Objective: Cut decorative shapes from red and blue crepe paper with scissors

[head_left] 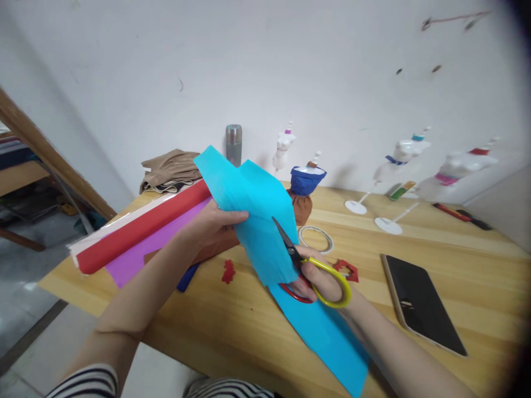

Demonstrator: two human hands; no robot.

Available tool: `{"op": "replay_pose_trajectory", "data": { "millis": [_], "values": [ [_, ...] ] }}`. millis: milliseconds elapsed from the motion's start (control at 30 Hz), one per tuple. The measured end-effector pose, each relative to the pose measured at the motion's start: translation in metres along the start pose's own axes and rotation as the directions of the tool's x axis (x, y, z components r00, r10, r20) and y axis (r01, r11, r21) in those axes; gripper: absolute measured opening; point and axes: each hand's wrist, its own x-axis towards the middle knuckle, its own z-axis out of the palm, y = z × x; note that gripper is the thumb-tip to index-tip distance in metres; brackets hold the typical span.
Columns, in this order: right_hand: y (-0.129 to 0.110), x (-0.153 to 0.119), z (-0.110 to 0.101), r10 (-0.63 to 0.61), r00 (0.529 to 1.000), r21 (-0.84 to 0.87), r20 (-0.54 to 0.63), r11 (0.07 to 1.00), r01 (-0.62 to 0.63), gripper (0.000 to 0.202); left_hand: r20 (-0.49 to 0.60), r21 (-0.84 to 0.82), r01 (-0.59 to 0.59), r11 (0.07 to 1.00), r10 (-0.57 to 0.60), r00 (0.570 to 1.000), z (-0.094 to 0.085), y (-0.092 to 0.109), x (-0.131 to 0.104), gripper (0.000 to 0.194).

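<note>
My left hand pinches a sheet of bright blue crepe paper, thumb on top, holding it raised above the table. The paper's long lower end hangs down and stretches toward the table's front edge. In my right hand is a pair of scissors with one yellow and one red handle. Their dark blades look nearly closed and point up and left, lying against the paper; whether they are cutting into it I cannot tell. My left fingers are partly hidden behind the paper.
Rolls of red paper and purple paper lie left on the wooden table. Behind stand a thermos and small white mannequins. A tape roll, red scraps and a tablet are nearby.
</note>
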Motion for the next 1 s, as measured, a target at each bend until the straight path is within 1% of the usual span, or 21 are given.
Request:
{"op": "replay_pose_trajectory", "data": {
  "millis": [133,233,367,500,633,800,867,933,1000],
  "values": [
    [0.0,-0.002,-0.001,0.031,0.999,-0.005,-0.016,0.999,-0.031,0.055,0.0,0.052,-0.029,0.998,0.029,1.0,-0.008,-0.001,0.006,0.053],
    [-0.001,-0.002,-0.002,0.047,0.999,0.021,-0.001,0.999,-0.047,0.055,-0.001,0.051,-0.033,0.998,0.033,0.999,-0.01,-0.002,0.007,0.051],
    [-0.004,-0.001,-0.002,0.062,0.998,0.002,-0.005,0.998,-0.062,0.058,-0.003,0.019,-0.001,1.0,0.001,1.0,-0.003,-0.004,0.004,0.051],
    [-0.005,-0.002,-0.001,0.065,0.998,0.002,-0.002,0.998,-0.065,0.059,-0.004,-0.062,0.04,0.997,-0.04,0.999,0.005,-0.004,-0.001,0.051],
    [-0.007,-0.003,-0.001,0.078,0.997,0.02,-0.012,0.997,-0.077,0.058,-0.019,-0.073,0.071,0.995,-0.072,0.997,0.008,-0.003,-0.004,0.052],
    [-0.011,0.001,0.002,0.052,0.998,-0.02,-0.029,0.998,-0.052,0.06,-0.051,-0.052,0.055,0.997,-0.057,0.997,0.007,-0.003,-0.004,0.054],
    [-0.009,0.0,0.002,0.074,0.995,-0.046,-0.066,0.996,-0.077,0.06,-0.061,-0.036,0.049,0.998,-0.052,0.997,0.007,-0.003,-0.003,0.053],
    [-0.006,-0.001,0.001,0.119,0.988,-0.052,-0.094,0.991,-0.124,0.061,-0.047,-0.032,0.049,0.998,-0.05,0.998,0.007,-0.004,-0.002,0.055],
    [-0.004,-0.004,0.0,0.137,0.984,-0.039,-0.111,0.989,-0.142,0.061,-0.027,-0.025,0.042,0.999,-0.042,0.999,0.007,-0.004,-0.002,0.055]
  ]
}}
